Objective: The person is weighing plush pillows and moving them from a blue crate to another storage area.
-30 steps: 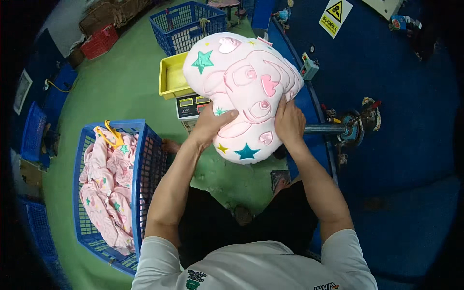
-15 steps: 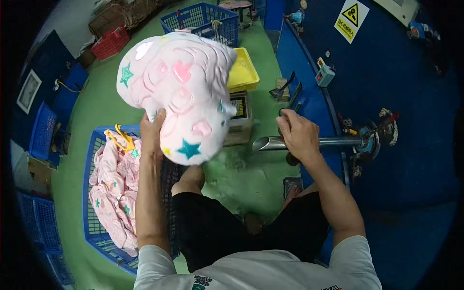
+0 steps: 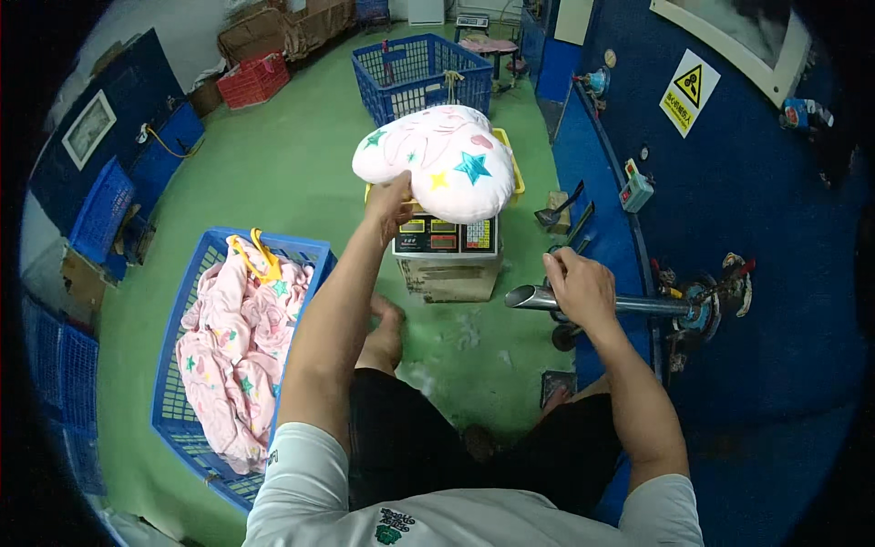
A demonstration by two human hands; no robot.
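1. The two hands are well apart. The left hand (image 3: 390, 202) holds the pale pink pillow (image 3: 456, 164) by its near left edge; the right hand (image 3: 583, 287) is over the steel pipe (image 3: 638, 305) with fingers bent, and I cannot tell whether it grips anything.
2. The pillow, with shiny stars, lies over the yellow tray (image 3: 519, 173) on the scale (image 3: 447, 235), its near edge jutting past the tray's rim; how far it rests there is hidden.
3. The pipe's slanted open end stops short of the scale, with green floor (image 3: 456, 342) between them.
4. Left of the person, the near blue basket (image 3: 301, 244) holds pink fabric (image 3: 232, 337) and a yellow strap-like piece (image 3: 264, 260); floor runs between its rim and the scale.
5. Beyond the tray stands the far blue basket (image 3: 419, 68); the blue machine wall (image 3: 629, 383) bounds the right side.
6. The scale's dark panel bears displays, keys and small print. On the machine, a yellow-and-white sign (image 3: 690, 91) shows a black-edged triangle above dark lettering. The white shirt (image 3: 492, 520) carries a dark-and-green print.
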